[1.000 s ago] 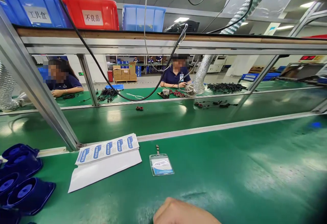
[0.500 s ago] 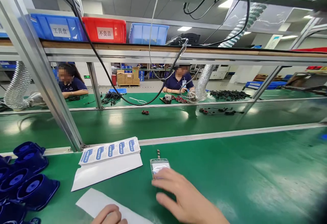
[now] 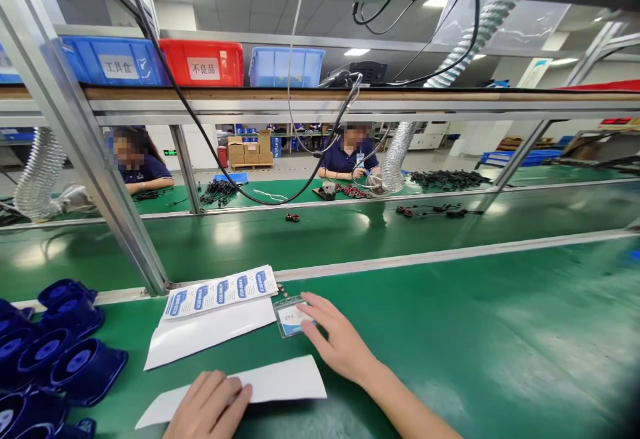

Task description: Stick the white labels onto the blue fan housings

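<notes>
My left hand point(image 3: 209, 404) is closed on a white sheet point(image 3: 287, 382) near the front of the green bench, the sheet's right end raised a little. With its fingers apart, my right hand point(image 3: 336, 339) touches the right side of a clear badge holder point(image 3: 289, 319). The badge's metal clip point(image 3: 281, 288) points away from me. Left of the badge lies a stack of blue-printed label sheets point(image 3: 220, 293), partly over another white sheet point(image 3: 210, 333).
Dark blue plastic parts point(image 3: 80, 369) are piled at the left. Beyond the bench edge runs a green belt point(image 3: 240, 242) with small dark parts. A metal post point(image 3: 107, 179) rises at the left. Two people point(image 3: 353, 152) sit across the line. Bins point(image 3: 203, 63) stand on the overhead shelf.
The badge has moved left, its clip now beside the label sheets, and my right hand has moved with it. The white sheet under my left hand has shifted right and turned.
</notes>
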`<action>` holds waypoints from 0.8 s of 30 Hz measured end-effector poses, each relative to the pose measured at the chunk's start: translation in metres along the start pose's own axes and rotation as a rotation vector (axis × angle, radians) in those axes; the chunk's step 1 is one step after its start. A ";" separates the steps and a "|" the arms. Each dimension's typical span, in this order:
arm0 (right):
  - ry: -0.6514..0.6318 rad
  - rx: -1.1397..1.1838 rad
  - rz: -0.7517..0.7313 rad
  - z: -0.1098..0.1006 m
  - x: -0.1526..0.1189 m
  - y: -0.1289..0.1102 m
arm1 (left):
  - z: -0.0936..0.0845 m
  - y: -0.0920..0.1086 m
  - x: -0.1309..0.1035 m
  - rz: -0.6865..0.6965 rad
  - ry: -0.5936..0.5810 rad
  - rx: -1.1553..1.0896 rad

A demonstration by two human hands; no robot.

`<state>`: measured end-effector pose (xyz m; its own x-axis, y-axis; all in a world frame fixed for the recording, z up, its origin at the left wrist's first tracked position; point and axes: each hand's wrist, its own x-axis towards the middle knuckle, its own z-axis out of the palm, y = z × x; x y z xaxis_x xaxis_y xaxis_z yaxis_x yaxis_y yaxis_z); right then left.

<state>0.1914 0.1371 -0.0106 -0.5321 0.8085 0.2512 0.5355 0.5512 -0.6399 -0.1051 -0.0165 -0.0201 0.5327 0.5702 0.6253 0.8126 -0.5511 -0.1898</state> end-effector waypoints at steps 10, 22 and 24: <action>-0.039 -0.341 -0.717 0.009 -0.032 -0.048 | 0.009 -0.002 0.000 -0.121 -0.110 -0.133; -0.243 -0.448 -0.577 0.020 -0.046 -0.053 | 0.031 0.022 -0.002 -0.083 -0.126 -0.248; -0.309 -0.443 -0.502 0.022 -0.048 -0.058 | 0.036 0.024 -0.004 -0.080 -0.154 -0.257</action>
<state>0.1715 0.0616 -0.0015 -0.9080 0.3787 0.1790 0.3593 0.9239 -0.1318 -0.0791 -0.0101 -0.0547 0.5154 0.6926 0.5045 0.7771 -0.6260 0.0655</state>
